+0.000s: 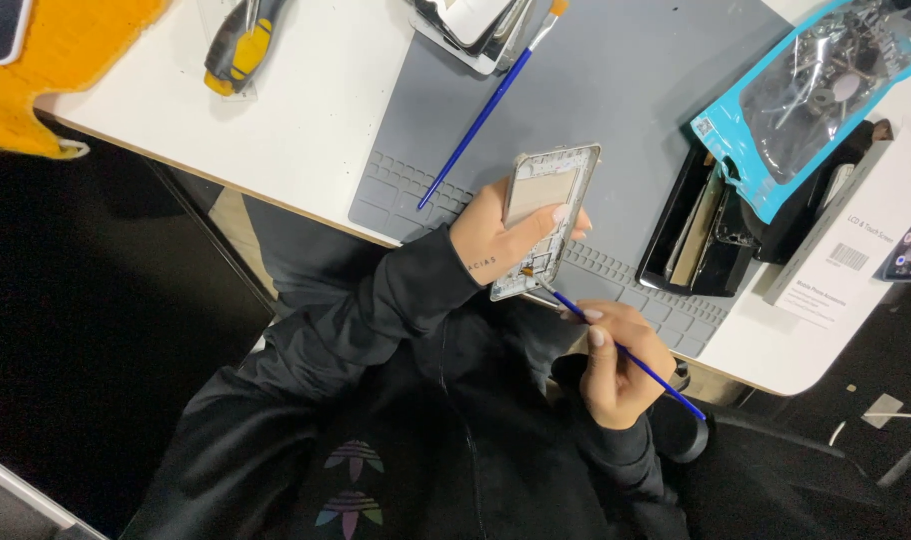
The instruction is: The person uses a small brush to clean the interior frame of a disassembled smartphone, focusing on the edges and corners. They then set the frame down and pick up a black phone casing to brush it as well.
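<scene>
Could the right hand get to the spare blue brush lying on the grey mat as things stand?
Probably not at once. The right hand already grips a blue brush, and the left hand with the phone frame sits between it and the spare brush on the grey mat.

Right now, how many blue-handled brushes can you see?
2: one brush lies on the grey mat; the other brush is in the right hand, tip at the phone frame.

Left hand gripping phone frame, right hand probably brushing it
</scene>
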